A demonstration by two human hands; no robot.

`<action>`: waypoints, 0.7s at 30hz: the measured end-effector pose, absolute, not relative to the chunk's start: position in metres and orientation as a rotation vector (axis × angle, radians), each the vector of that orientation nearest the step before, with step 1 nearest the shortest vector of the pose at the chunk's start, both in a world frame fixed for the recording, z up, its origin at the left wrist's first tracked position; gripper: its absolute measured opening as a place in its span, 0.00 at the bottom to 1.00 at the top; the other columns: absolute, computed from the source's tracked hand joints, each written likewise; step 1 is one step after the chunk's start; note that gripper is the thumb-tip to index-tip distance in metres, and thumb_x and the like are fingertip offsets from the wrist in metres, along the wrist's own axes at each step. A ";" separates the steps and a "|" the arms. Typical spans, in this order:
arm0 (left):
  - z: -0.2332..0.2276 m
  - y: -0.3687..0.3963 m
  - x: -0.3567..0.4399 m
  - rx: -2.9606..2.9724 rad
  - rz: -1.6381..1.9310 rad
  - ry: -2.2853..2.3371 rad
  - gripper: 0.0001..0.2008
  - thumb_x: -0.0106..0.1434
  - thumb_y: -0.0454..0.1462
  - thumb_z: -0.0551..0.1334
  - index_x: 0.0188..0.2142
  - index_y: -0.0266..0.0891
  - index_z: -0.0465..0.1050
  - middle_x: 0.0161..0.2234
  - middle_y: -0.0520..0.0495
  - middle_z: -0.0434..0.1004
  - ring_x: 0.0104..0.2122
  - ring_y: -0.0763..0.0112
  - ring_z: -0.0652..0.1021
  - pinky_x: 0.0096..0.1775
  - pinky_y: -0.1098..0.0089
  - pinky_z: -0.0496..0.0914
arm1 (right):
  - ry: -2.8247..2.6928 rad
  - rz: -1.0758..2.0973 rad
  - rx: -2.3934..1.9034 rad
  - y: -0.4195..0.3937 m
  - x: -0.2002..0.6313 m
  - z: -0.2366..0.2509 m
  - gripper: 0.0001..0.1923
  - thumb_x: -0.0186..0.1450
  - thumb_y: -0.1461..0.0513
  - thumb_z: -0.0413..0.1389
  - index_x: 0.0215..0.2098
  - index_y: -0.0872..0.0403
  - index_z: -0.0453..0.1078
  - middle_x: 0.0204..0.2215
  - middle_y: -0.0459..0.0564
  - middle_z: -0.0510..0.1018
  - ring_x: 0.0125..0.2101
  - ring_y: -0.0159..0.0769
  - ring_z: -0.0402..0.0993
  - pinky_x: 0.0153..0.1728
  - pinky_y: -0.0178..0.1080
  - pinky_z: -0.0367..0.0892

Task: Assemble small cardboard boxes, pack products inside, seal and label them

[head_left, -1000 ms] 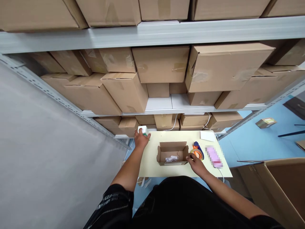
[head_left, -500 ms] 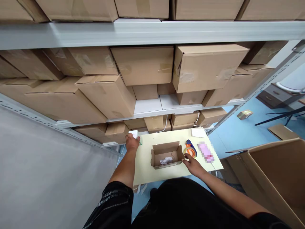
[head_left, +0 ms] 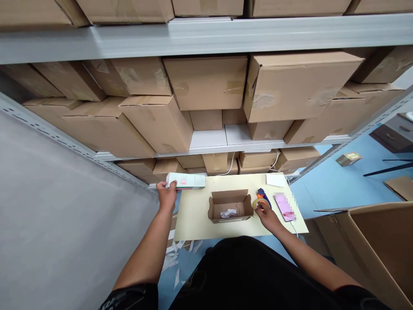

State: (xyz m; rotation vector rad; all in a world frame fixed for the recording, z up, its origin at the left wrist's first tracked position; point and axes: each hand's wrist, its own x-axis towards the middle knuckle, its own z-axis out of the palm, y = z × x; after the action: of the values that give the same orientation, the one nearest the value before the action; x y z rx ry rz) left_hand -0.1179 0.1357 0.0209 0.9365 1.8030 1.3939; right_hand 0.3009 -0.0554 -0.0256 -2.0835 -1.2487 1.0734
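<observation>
At the table's left edge, my left hand [head_left: 167,196] grips one end of a long white box with green on its lower side [head_left: 190,181], held lengthwise across the back left corner. My right hand [head_left: 268,218] has its fingers bent round the near edge of an orange and blue tape dispenser [head_left: 266,199], covering part of the roll. Between the hands stands an open brown cardboard box [head_left: 229,196], with crumpled white paper [head_left: 228,213] inside.
The pale yellow table [head_left: 193,219] also bears a pink phone [head_left: 284,206] with a cable and a flat white box [head_left: 275,180]. Shelves [head_left: 206,148] packed with cartons rise behind. A large open carton [head_left: 342,241] stands at right. Paper scraps [head_left: 172,256] litter the floor.
My left hand has moved left, and the white box is turned with its long side in view. My right hand has gone from the open box's right edge to the tape dispenser.
</observation>
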 end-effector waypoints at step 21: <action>0.025 0.016 0.015 0.763 0.959 1.291 0.21 0.57 0.44 0.67 0.37 0.46 0.54 0.40 0.51 0.73 0.43 0.64 0.79 0.43 0.63 0.76 | -1.251 1.216 -1.901 -0.025 0.264 0.028 0.26 0.68 0.43 0.50 0.44 0.52 0.79 0.36 0.52 0.83 0.41 0.49 0.80 0.42 0.44 0.73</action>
State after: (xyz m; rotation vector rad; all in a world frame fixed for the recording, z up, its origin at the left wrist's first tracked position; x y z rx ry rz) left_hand 0.0150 0.0156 0.0253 0.7628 1.2911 0.9586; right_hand 0.2641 -0.0252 0.0277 -1.9007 -1.2513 1.2156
